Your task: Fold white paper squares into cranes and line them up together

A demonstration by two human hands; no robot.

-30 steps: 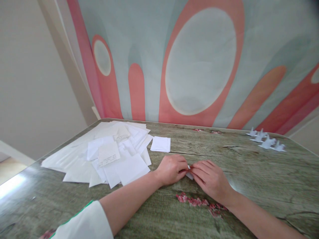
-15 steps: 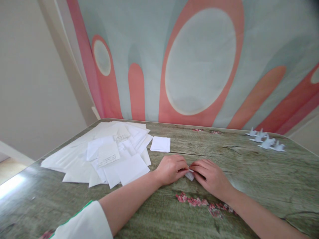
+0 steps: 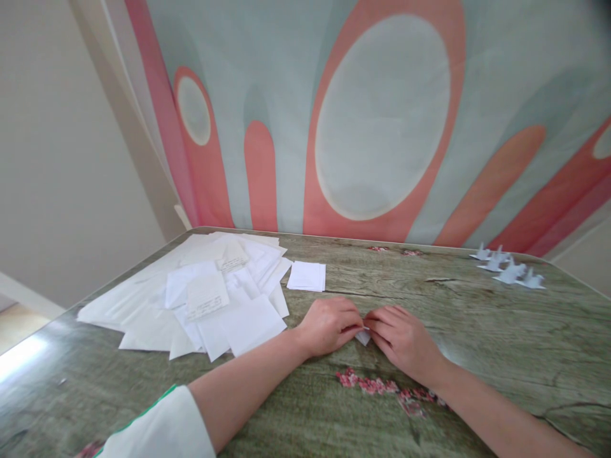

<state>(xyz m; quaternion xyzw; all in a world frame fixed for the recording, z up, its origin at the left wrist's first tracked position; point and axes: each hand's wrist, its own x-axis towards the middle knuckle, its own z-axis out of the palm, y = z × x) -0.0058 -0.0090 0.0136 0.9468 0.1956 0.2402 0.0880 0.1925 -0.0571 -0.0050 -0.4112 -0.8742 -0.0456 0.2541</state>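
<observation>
A small folded piece of white paper (image 3: pixel 363 337) sits between my two hands, low over the table, mostly covered by fingers. My left hand (image 3: pixel 330 326) pinches it from the left side. From the right, my right hand (image 3: pixel 403 340) grips it with thumb and fingertips pressed together. The fingertips of both hands nearly meet at its upper edge. Beyond my left hand lies a small stack of square white paper (image 3: pixel 307 277).
Loose white sheets (image 3: pixel 252 324), some with printed text, spread in a heap on the left of the wood-patterned table (image 3: pixel 286 407). Several folded white paper cranes (image 3: pixel 510 272) stand at the far right. A patterned backdrop (image 3: pixel 286 178) rises behind the table.
The fingertips of both hands have come slightly closer together over the folded paper, and less of it shows. The other things lie as before.
</observation>
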